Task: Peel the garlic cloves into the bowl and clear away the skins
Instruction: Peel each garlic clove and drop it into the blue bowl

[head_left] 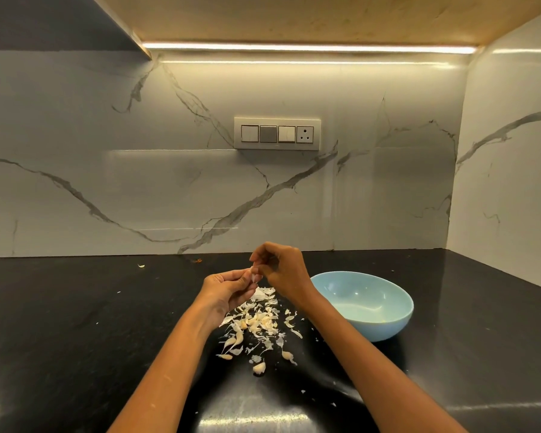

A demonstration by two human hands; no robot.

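Your left hand point(228, 287) holds a clove point(254, 275); your right hand point(280, 265) pinches its skin. Skins point(260, 323) litter the counter point(75, 323) just left of the bowl point(364, 304); a switch panel point(277, 134) sits behind.

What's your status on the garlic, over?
Both hands up over the counter: left hand holds a clove, right hand pinches at its skin. Skins pile beneath, unpeeled cloves among it. Blue bowl looks empty. Nothing blocking.
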